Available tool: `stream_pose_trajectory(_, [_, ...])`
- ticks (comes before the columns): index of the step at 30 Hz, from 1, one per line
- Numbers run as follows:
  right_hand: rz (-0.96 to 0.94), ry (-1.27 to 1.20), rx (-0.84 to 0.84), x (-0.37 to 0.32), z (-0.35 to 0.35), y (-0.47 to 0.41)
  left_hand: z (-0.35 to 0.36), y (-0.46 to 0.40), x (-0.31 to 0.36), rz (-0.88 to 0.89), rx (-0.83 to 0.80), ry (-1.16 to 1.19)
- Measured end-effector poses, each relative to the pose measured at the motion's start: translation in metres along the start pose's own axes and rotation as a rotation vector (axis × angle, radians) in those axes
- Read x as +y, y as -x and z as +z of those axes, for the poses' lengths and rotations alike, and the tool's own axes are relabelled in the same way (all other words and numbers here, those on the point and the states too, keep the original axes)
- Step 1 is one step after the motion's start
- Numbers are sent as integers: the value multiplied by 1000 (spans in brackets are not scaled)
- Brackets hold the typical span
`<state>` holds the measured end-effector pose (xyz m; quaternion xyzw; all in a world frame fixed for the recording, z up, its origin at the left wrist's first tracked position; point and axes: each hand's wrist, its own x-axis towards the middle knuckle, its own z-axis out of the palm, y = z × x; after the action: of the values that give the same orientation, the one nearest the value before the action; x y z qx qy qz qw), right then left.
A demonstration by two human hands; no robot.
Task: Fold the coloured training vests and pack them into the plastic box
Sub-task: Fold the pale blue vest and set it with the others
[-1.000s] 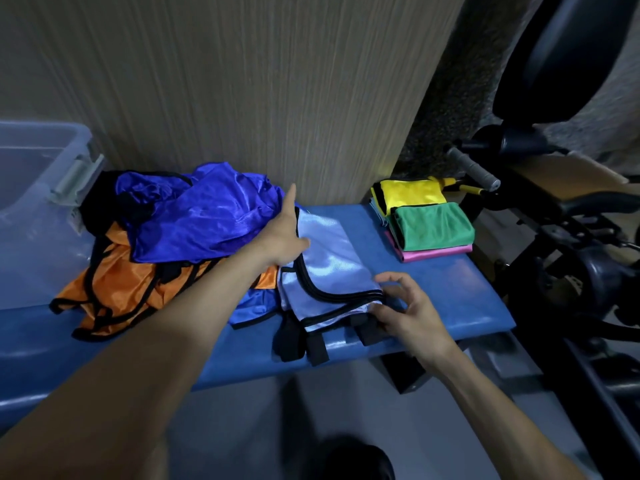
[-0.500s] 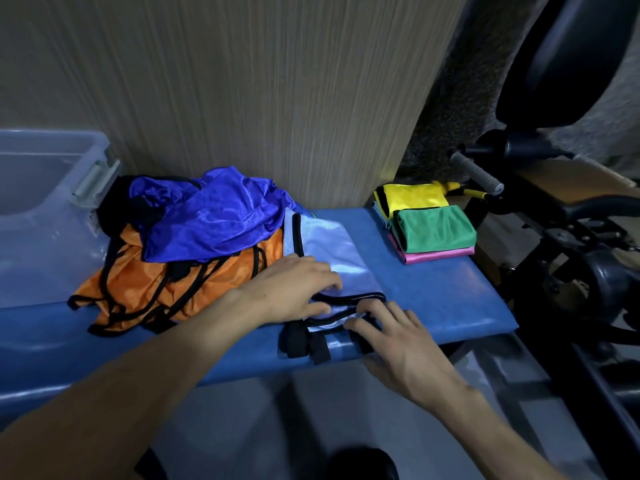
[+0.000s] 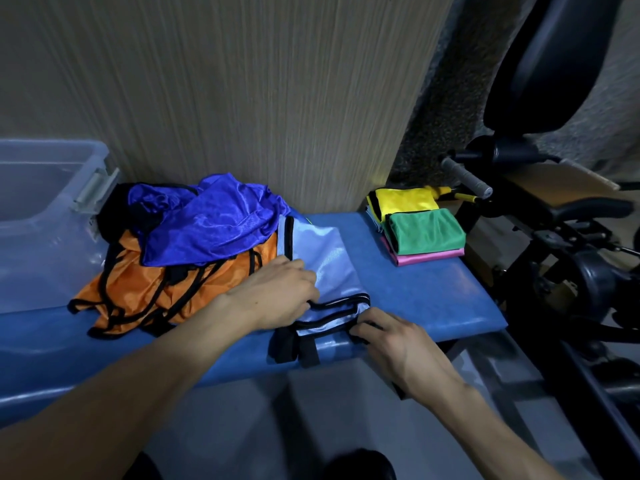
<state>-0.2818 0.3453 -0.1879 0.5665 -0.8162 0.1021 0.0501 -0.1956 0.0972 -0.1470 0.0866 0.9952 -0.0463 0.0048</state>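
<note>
A pale blue vest (image 3: 329,265) with black trim lies folded into a narrow strip on the blue padded bench (image 3: 422,299); its black straps hang over the front edge. My left hand (image 3: 280,292) lies on its near left part with fingers curled onto the trim. At the near right corner, my right hand (image 3: 391,341) pinches the black edge. Left of it lies a loose heap: a royal blue vest (image 3: 214,230) on top of orange vests (image 3: 138,289). The clear plastic box (image 3: 52,147) stands at the far left.
A folded stack sits at the bench's far right corner: yellow vest (image 3: 401,200), green vest (image 3: 426,230), pink vest (image 3: 429,258) at the bottom. A wood-grain wall panel (image 3: 277,98) backs the bench. A black exercise machine (image 3: 571,244) stands close on the right.
My left hand came back from the vest's far edge to its near left part and curled its fingers. My right hand shifted onto the near right corner. The view moved slightly right.
</note>
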Motion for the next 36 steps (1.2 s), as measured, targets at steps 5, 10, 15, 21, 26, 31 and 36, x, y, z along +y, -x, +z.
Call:
stream_pose_trajectory(5, [-18, -44, -37, -2, -6, -7, -8, -6, 16, 13, 35, 95])
stream_pose_trajectory(10, [10, -71, -89, -2, -13, -13, 7, -14, 36, 26, -24, 169])
stream_pose_trajectory(15, [110, -142, -100, -6, -37, -25, 10, -10, 40, 0, -91, 178])
stream_pose_trajectory(21, [326, -250, -244, 4, -42, -65, 11, -10, 35, -16, -148, 220])
stream_pose_trajectory(26, [566, -377, -289, 11, -31, -83, 10, -2, 15, -79, -106, 613])
stream_pose_trajectory(31, [591, -321, -189, 4, -26, -85, 0, 28, -7, -194, 253, 717])
stream_pose_trajectory(36, [510, -234, -86, -6, -19, -80, -1, 76, 6, -250, 92, 319])
